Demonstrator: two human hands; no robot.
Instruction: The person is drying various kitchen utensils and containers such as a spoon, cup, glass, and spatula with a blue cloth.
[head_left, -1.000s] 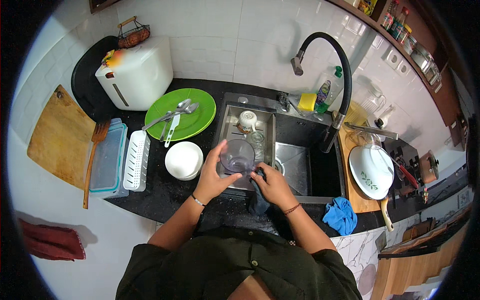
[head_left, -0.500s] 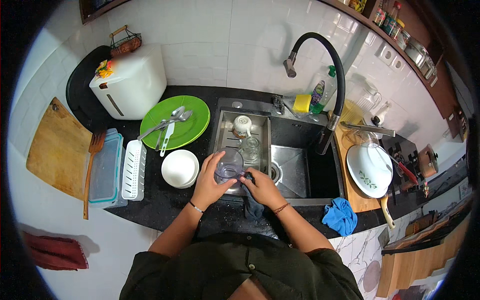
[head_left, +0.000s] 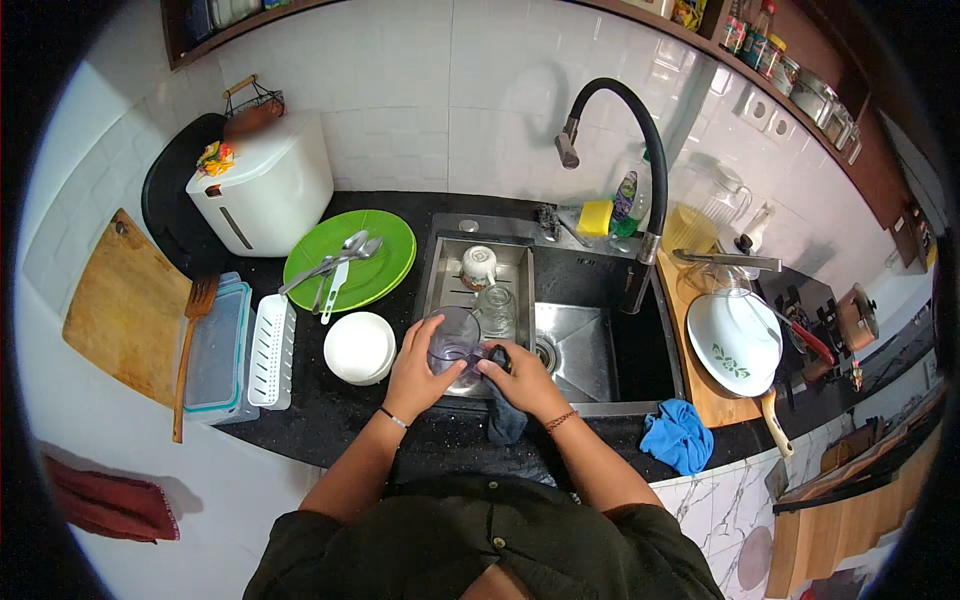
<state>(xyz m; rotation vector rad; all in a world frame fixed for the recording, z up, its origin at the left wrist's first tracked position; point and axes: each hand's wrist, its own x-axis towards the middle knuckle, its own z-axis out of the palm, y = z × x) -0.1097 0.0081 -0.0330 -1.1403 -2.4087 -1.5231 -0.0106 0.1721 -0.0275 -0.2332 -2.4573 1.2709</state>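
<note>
Cup [head_left: 455, 332] was between left hand [head_left: 412, 375] and right hand [head_left: 525, 380], bowls [head_left: 359, 347] just left, plates [head_left: 392, 275] behind those, spoons [head_left: 371, 247] on top, and sponge [head_left: 595, 218] behind the basin [head_left: 575, 345]!

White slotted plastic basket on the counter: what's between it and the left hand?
Round white bowls, apparently stacked, stand on the black countertop between the white slotted plastic basket and the left hand, as the head view shows.

You have a bright view: glare spots the wall tiles [head_left: 490, 120], the faucet [head_left: 657, 165] casts a soft shadow there, and fisheye distortion bends the counter [head_left: 305, 430].
</note>
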